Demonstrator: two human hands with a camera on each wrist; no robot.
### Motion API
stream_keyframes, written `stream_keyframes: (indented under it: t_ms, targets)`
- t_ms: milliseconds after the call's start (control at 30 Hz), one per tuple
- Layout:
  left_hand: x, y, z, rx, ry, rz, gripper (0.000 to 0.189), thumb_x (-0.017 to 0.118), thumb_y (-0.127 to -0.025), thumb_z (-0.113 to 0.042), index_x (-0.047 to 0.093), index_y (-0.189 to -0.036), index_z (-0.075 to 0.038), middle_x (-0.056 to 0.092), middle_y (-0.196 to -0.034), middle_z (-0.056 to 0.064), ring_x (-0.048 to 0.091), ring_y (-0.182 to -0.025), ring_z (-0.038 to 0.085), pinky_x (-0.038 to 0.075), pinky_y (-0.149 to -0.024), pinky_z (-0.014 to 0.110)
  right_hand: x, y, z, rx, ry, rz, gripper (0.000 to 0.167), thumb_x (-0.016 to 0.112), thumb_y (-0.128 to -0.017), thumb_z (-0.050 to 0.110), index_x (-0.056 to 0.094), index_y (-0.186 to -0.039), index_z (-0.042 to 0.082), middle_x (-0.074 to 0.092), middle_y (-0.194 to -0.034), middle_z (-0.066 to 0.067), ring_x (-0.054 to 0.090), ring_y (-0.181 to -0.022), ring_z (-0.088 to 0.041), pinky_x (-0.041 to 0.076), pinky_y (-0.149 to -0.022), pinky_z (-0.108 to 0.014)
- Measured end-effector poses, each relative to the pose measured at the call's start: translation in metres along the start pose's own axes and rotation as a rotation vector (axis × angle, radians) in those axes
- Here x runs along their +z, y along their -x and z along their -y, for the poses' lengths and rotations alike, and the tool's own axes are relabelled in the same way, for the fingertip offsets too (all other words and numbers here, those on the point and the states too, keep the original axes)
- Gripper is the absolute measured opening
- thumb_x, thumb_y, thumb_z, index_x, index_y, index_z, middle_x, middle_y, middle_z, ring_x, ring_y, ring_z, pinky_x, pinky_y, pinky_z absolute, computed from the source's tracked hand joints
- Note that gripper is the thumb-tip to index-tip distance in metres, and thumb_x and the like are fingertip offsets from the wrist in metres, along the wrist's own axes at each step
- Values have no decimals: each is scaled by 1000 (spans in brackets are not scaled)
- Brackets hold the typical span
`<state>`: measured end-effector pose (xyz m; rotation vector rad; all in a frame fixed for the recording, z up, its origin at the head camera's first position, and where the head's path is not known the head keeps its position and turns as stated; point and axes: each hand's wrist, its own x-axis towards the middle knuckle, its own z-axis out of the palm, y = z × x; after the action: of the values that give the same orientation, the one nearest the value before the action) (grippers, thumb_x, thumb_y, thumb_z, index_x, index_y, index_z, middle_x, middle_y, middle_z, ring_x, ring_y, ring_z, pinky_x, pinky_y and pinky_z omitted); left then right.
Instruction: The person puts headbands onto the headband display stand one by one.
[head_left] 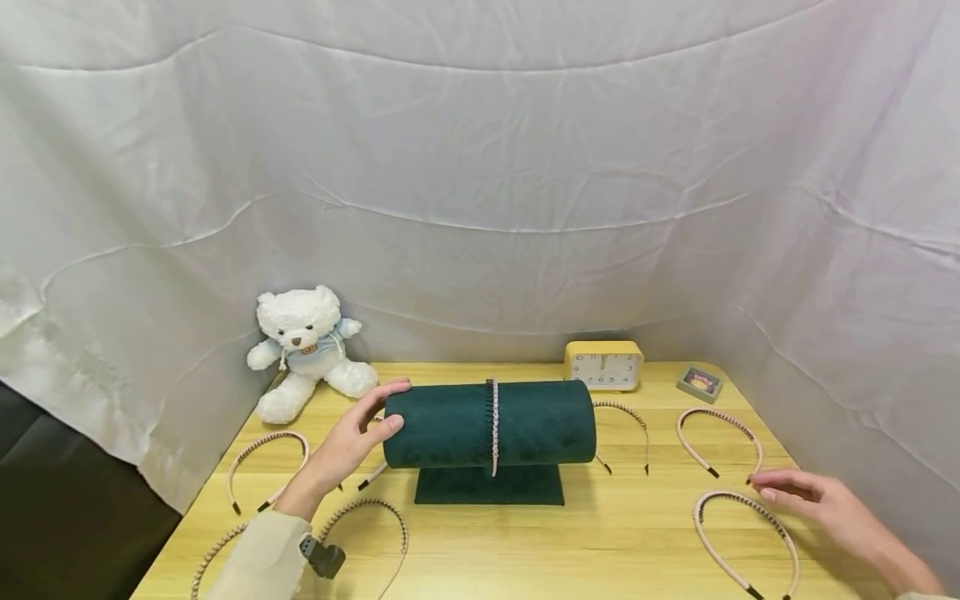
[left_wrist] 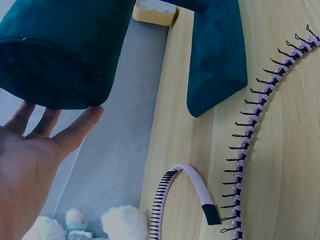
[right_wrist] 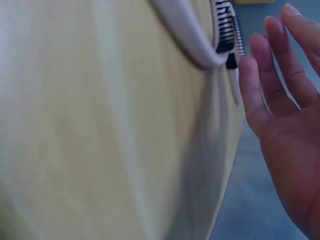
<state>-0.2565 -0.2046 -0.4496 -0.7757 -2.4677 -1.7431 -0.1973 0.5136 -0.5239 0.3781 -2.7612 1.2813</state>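
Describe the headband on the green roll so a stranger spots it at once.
On the wooden table, find the dark green roll with the person's left hand at one end. Over that roll, about midway along, runs the headband, pale with dark teeth along one edge. Unlike the other headbands, which are on the table, it alone is on the roll.

Pale beige left sleeve (head_left: pixel 258 557), small black wrist device (head_left: pixel 324 558)
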Motion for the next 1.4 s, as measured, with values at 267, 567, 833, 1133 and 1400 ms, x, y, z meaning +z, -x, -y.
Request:
stream_keyframes:
  t_ms: [267, 567, 833, 1133, 1400]
  targets:
    - [0, 1, -1, -11, -16, -2, 50, 59, -113, -22, 49, -161, -32, 37, -176, 5, 29, -165, 41, 34, -124, 70, 2, 4, -17, 60, -50, 80, 30, 65, -109, 7, 71, -135, -6, 73, -127, 28, 63, -113, 16, 53, -86, -8]
    - [-1, 1, -1, -3, 4, 3, 50, 59, -113, -21, 49, -161, -31, 35, -177, 9, 25, -165, 45, 28, -125, 74, 2, 3, -23, 10, -58, 199, 27, 64, -109, 7, 74, -133, -2, 72, -126, 26, 63, -113, 14, 56, -84, -13]
    - [-1, 1, -2, -6, 5, 8, 51, 59, -113, -21, 49, -162, -30, 35, -177, 8, 26, -165, 44, 29, -125, 73, 2, 2, -27, -83, -20, 195, 24, 65, -108, 4, 79, -128, 4, 74, -127, 18, 62, -115, 14, 52, -86, -7]
    - [-3, 2, -2, -23, -7, 14, 51, 59, -113, -24, 48, -163, -30, 33, -178, 9, 22, -165, 48, 26, -126, 77, 2, -1, -24, -101, 6, 217, 26, 64, -107, 1, 80, -128, 4, 73, -128, 21, 60, -116, 15, 51, -86, -7]
    - [-4, 1, -3, -24, -13, 15, 52, 59, -113, -23, 48, -163, -25, 34, -177, 8, 22, -165, 49, 26, -126, 77, 3, 2, -18, -148, 38, 123, 26, 69, -103, -2, 82, -124, 6, 75, -125, 19, 59, -116, 16, 44, -89, -1]
